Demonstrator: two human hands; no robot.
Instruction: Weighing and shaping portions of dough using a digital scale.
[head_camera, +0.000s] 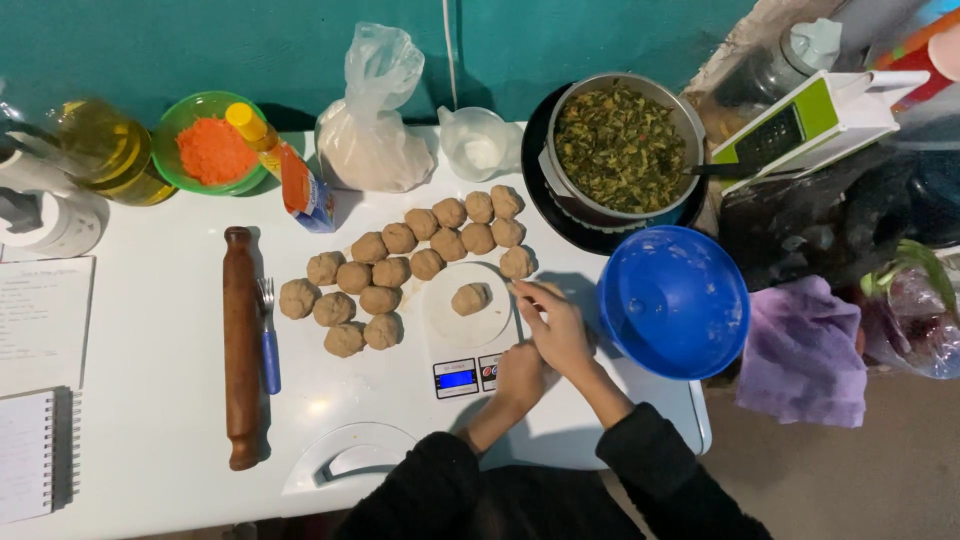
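Both hands meet beside the white digital kitchen scale (466, 325), where one round tan dough ball (470, 298) sits. The right hand (556, 330) (fingers curled) pinches a small dough piece (548, 290); the left hand (522, 372) is closed beneath it, its contents hidden.

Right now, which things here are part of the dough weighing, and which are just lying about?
In use:
- kitchen scale
- dough ball on the scale
- row of dough balls
- left hand, by the scale's buttons
- right hand, at the scale's edge

Lying about:
- rolling pin
- fork
- blue bowl
- pot of cooked greens
- oil bottle
- notebook
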